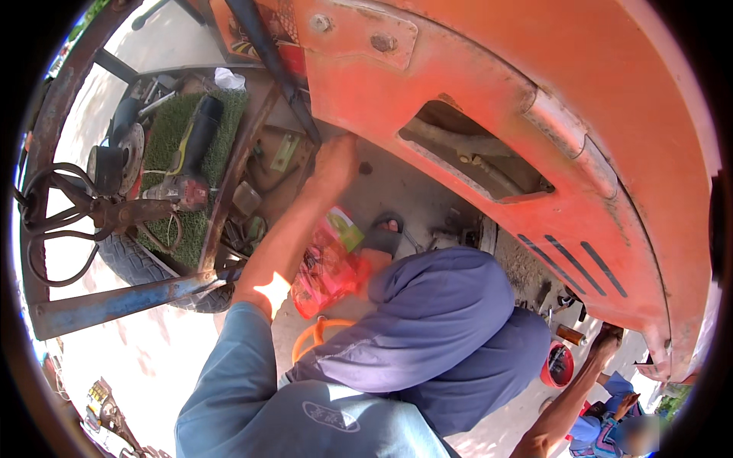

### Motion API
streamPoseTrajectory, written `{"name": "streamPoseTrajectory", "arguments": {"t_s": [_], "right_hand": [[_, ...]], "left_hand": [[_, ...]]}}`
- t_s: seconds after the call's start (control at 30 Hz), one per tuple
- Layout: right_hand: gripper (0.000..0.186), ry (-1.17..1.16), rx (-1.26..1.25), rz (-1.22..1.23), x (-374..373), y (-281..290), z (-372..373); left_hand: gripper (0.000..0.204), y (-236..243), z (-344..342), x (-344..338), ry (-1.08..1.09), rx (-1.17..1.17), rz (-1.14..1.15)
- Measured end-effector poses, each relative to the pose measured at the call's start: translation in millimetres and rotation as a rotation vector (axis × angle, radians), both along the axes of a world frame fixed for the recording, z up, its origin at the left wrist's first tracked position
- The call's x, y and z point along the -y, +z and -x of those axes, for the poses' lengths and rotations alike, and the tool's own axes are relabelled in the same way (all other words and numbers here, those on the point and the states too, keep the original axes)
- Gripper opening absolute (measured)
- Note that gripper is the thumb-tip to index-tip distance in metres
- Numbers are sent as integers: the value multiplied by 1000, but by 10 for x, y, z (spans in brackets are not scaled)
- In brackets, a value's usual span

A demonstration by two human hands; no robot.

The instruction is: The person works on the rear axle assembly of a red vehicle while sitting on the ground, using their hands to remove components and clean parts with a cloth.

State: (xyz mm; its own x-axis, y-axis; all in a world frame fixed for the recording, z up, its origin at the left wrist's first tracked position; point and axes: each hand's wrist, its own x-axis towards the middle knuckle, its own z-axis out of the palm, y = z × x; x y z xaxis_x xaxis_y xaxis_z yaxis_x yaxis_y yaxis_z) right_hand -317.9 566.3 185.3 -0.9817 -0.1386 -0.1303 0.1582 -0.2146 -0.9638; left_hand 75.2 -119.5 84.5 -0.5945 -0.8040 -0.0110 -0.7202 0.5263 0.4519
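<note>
A large curved orange metal panel with a rectangular cutout and three slots spans the upper right. My left hand is closed at its lower left corner, beside a dark bar; the fingertips are hidden by the panel. Far to the right, my right hand is closed on the panel's lower right edge, its fingers in shadow and partly hidden. Through the cutout, pipes show behind the panel. Below my left forearm lies a red plastic bag.
On the left, a metal tray bears green turf, a cordless drill and an angle grinder. A blue bar crosses below, near a tire. At right stand a red bucket and a spray can; another person sits beyond.
</note>
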Motion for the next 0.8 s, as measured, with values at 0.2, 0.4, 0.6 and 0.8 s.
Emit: {"name": "streamPoseTrajectory", "arguments": {"t_s": [0.2, 0.4, 0.6, 0.8], "right_hand": [[14, -85, 74, 98, 100, -95, 72], [12, -139, 109, 141, 96, -151, 234], [14, -227, 119, 200, 274, -205, 440], [17, -308, 113, 278, 432, -226, 517]], "left_hand": [[25, 26, 11, 55, -29, 20, 16], [23, -137, -50, 34, -18, -84, -15], [24, -181, -53, -17, -43, -126, 10], [12, -393, -35, -10, -3, -240, 59]]}}
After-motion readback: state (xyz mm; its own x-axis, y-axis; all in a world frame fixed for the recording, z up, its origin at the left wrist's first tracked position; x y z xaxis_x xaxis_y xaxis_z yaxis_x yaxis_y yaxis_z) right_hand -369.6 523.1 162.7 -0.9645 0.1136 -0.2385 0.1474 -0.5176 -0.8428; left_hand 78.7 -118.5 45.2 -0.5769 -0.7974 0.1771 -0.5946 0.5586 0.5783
